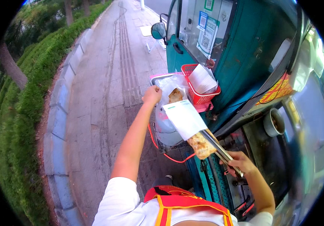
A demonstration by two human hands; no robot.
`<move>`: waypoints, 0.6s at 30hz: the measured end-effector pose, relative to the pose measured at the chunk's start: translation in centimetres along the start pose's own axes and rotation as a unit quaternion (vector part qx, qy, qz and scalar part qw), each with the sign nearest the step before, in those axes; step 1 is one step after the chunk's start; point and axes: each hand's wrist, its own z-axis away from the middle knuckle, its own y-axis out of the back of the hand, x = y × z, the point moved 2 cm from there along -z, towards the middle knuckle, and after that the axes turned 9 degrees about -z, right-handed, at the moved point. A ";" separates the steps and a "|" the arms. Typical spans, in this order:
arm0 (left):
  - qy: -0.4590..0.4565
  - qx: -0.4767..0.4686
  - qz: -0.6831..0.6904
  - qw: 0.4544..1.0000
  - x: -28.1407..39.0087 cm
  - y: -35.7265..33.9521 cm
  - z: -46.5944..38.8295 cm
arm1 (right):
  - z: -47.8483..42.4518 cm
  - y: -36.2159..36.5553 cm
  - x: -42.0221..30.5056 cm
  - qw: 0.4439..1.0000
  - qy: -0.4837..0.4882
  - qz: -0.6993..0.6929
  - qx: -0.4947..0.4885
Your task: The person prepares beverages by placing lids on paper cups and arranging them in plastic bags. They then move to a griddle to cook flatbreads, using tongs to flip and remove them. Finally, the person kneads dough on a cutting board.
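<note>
My right hand (239,163) grips metal tongs (221,151), which clamp a browned flatbread (201,144) partly inside a white paper sleeve (186,117). My left hand (152,95) is raised at the near-left rim of a clear plastic bag (167,83), its fingers bent together; whether they pinch the film cannot be told. Another browned flatbread (175,95) shows in the bag's mouth, just beyond the sleeve. A red plastic basket (200,98) holding a stack of white paper sleeves (202,79) stands right of the bag.
A dark griddle (275,166) with a metal pot (274,122) lies to the right. The teal vehicle's side (252,53) rises ahead right, with a mirror (158,30). An orange-red cable (179,161) loops below the bag. Paving (94,127), a stone kerb (58,132) and a hedge (32,121) run along the left.
</note>
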 end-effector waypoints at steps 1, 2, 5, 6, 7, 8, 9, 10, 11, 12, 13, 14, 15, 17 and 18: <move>-0.023 0.023 0.074 0.997 -1.6 0.3 -1.2 | -1.6 -0.3 -0.8 0.999 -0.016 -0.007 -0.043; -0.038 0.011 0.139 0.989 -3.1 0.4 -2.4 | -3.1 -0.9 -1.7 0.999 -0.040 0.005 -0.033; -0.085 -0.031 0.145 0.985 -0.4 1.6 -2.7 | -7.3 0.6 -1.9 0.999 0.010 -0.039 -0.025; -0.110 -0.017 0.119 0.987 -0.5 1.9 -2.7 | -8.3 0.4 -2.6 1.000 0.013 -0.023 -0.007; -0.134 -0.003 0.094 0.986 -0.6 2.0 -2.7 | -9.3 -0.1 -3.3 1.000 0.018 -0.007 0.011; -0.159 0.011 0.068 0.985 -0.6 2.1 -2.5 | -10.2 -0.5 -3.9 0.999 0.022 0.008 0.030; -0.167 0.052 0.053 0.983 -0.6 2.1 -2.1 | -11.0 -0.7 -4.2 0.997 0.039 0.043 0.045; -0.176 0.091 0.039 0.979 -0.3 1.9 -1.6 | -11.8 -0.8 -4.3 0.993 0.058 0.077 0.062; -0.186 0.131 0.025 0.974 -0.1 1.6 -0.9 | -12.5 -1.0 -4.2 0.988 0.076 0.110 0.080; -0.167 0.154 -0.002 0.974 -0.6 1.0 -0.2 | -13.1 -1.2 -4.1 0.985 0.081 0.119 0.090; -0.145 0.180 -0.028 0.972 -1.5 -0.1 0.5 | -13.3 -1.5 -4.1 0.985 0.077 0.126 0.090; -0.123 0.207 -0.055 0.969 -2.4 -0.9 1.2 | -13.4 -1.9 -4.2 0.984 0.073 0.133 0.088; -0.112 0.161 -0.071 0.978 -2.5 -1.2 1.5 | -13.1 -1.9 -4.1 0.984 0.068 0.138 0.094; -0.099 0.003 -0.098 0.990 -1.8 0.0 2.6 | -11.7 -1.8 -4.4 0.982 0.060 0.136 0.115; -0.092 -0.106 -0.107 0.984 -1.7 0.8 3.3 | -11.1 -1.7 -4.6 0.981 0.056 0.138 0.121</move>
